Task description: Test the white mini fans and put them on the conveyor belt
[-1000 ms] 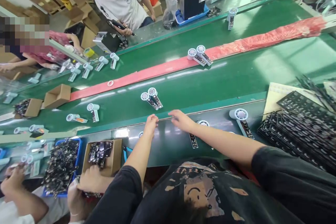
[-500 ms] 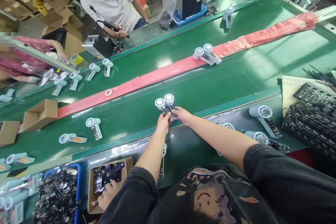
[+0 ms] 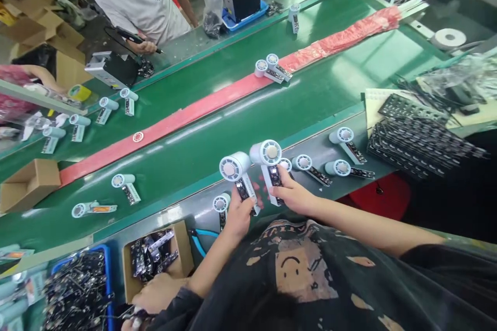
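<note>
My left hand (image 3: 237,217) is wrapped round the handle of a light blue handheld fan (image 3: 235,166), whose handle is uncovered and shows a black circuit board. In my right hand (image 3: 294,194) is a second handheld fan (image 3: 267,153) of the same kind, its board facing up. Both are held up in front of my chest over the bench edge, heads side by side. Beneath and beside them, several similar fans lie on the metal bench, among them one fan (image 3: 221,206) near my left wrist and another fan (image 3: 310,167) right of my right hand.
A green conveyor belt (image 3: 194,150) with a red strip (image 3: 217,100) runs across, carrying more fans. Stacked black circuit panels (image 3: 411,145) lie at right. A cardboard box (image 3: 182,248) of boards and a blue tray (image 3: 107,269) stand at left, near another person's hand (image 3: 157,292). Co-workers sit opposite.
Both my hands have drawn back from the belt edge towards my body, each bringing a fan. The fans are now farther apart. The other person's hand at the box has moved lower.
</note>
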`<state>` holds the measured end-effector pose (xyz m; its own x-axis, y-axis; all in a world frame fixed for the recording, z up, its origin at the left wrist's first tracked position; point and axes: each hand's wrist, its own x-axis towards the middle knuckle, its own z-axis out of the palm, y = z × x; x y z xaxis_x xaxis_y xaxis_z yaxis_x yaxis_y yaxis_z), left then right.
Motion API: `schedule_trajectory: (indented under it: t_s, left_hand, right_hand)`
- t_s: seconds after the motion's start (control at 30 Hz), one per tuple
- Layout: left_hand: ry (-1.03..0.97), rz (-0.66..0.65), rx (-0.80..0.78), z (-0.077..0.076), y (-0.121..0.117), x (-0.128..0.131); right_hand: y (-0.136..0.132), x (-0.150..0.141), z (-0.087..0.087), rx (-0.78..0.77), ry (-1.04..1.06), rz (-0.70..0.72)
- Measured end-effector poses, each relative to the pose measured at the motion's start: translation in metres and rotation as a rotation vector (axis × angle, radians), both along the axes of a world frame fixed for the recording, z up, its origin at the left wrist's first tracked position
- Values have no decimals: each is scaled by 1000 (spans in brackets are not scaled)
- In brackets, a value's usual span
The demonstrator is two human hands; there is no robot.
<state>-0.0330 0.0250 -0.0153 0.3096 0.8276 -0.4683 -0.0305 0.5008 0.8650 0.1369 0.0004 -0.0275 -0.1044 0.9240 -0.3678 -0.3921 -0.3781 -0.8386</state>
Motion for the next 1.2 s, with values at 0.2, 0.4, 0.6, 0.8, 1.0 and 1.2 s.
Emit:
schedule_trajectory:
  t_s: [0.2, 0.4, 0.6, 0.8, 1.0, 1.2]
  left_hand:
    - [61, 91, 81, 12, -21, 14]
    - [135, 126, 7, 19, -52, 37]
    - [32, 160, 33, 25, -74, 74]
    - [-49, 162, 65, 37, -88, 98]
    - [-136, 231, 88, 42, -99, 113]
    - [-107, 281, 72, 45, -106, 116]
  right_hand:
    - [-9, 10, 14, 135, -122, -9]
    - [-38, 48, 12, 188, -78, 51]
    - [-57, 75, 19, 280, 120, 79]
    - [-60, 100, 29, 257, 38, 56]
    - [-62, 114, 43, 274, 65, 163]
    - [-66, 119, 46, 255, -1, 198]
